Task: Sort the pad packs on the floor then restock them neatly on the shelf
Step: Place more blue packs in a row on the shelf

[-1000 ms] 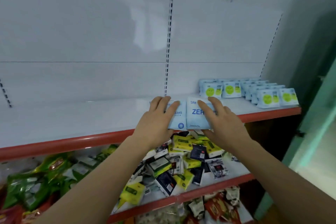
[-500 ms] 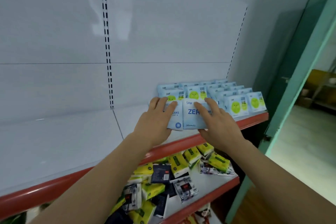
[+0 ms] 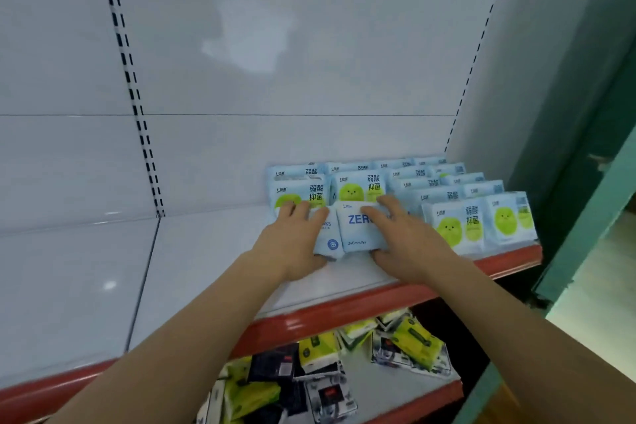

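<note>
Two light-blue pad packs stand side by side on the white shelf (image 3: 213,251). My left hand (image 3: 292,244) grips the left pad pack (image 3: 328,237), fingers over its top and thumb under it. My right hand (image 3: 409,241) grips the right pad pack (image 3: 356,229), printed "ZER", the same way. Both packs sit just in front of rows of blue packs with green faces (image 3: 447,206) lined up toward the shelf's right end.
The shelf has a red front edge (image 3: 344,313) and a white back panel with slotted uprights (image 3: 130,86). Below it, a lower shelf (image 3: 378,389) holds a jumble of yellow and black packs. A green door frame (image 3: 585,217) stands at the right.
Both hands have carried the two packs right along the shelf and set them down against the green-face rows; my view has turned right and come closer.
</note>
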Tool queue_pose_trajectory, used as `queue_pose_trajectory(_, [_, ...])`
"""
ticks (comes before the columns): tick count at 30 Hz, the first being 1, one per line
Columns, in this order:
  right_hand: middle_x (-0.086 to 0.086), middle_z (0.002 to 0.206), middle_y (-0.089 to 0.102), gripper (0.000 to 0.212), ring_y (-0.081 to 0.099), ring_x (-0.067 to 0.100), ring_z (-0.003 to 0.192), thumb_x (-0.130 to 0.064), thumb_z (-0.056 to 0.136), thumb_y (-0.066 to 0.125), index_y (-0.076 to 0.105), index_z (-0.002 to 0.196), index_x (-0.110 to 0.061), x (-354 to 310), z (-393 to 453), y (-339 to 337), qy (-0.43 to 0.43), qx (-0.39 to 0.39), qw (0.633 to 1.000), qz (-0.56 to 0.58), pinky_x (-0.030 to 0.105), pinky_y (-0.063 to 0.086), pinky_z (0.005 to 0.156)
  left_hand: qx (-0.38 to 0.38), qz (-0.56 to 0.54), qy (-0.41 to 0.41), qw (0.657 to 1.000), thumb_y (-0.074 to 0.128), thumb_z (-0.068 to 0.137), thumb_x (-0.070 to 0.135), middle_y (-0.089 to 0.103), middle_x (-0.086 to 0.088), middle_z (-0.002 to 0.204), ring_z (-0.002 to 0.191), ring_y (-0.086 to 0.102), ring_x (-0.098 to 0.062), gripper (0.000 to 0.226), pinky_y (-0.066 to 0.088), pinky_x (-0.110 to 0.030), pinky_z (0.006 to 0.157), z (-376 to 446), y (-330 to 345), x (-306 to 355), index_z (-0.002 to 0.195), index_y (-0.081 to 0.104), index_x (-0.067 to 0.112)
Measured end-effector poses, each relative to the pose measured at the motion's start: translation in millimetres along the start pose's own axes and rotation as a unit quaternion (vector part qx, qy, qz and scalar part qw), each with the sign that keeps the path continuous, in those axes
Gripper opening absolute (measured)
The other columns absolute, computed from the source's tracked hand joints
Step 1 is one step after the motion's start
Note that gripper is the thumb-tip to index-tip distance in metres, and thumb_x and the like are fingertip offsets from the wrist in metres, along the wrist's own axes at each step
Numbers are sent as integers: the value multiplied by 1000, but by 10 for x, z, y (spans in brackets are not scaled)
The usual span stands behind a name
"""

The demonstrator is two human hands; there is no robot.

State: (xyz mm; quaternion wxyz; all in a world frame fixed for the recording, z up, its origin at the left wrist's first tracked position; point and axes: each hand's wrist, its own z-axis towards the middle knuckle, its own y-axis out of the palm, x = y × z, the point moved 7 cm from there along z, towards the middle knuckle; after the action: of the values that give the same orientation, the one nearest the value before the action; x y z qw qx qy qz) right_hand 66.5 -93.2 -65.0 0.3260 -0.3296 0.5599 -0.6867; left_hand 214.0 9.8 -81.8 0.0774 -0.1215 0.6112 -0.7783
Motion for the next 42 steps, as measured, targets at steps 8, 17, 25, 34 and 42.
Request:
queue_pose_trajectory(8, [7, 166, 1, 66, 34, 38, 140, -44, 98, 48, 21, 156, -26, 170, 245, 148, -77, -73, 994, -41, 48, 42, 106, 6, -79, -87, 993, 73, 78, 61, 21, -4, 156, 146, 9, -26, 99, 16, -38, 121, 106, 79, 86, 155, 24, 24])
queue_pose_trajectory(17, [4, 147, 42, 66, 31, 25, 141, -51, 91, 55, 42, 148, -21, -192, 313, 8, -250, 2, 968, 23, 42, 28, 117, -29, -99, -136, 985, 67, 58, 80, 13, 0, 161, 148, 11, -27, 117, 18, -41, 121, -124, 95, -169, 153, 25, 29])
queue_pose_trajectory(25, [1, 94, 71, 28, 62, 26, 97, -38, 101, 51, 71, 101, -18, -445, 465, -135, -289, 87, 950, 75, 41, 45, 93, 51, -153, -140, 977, 74, 85, 45, 59, 11, 105, 101, 57, -17, 42, 45, -29, 84, -238, -213, -370, 120, 59, 27])
queue_pose_trajectory(34, [6, 97, 72, 32, 62, 26, 90, -28, 105, 41, 69, 102, -13, -454, 916, -303, -124, 30, 970, 209, 35, 50, 80, 60, -331, -207, 919, 69, 85, 58, 68, 10, 104, 90, 68, -11, 49, 53, -28, 75, -240, -320, -617, 123, 51, 33])
queue_pose_trajectory(42, [0, 126, 53, 47, 46, 23, 121, -54, 100, 47, 56, 138, -28, -477, 897, -241, -188, 70, 978, 54, 38, 44, 95, 128, -276, -250, 920, 61, 95, 45, 69, 10, 93, 87, 63, -15, 28, 43, -28, 72, -167, -136, -842, 113, 53, 24])
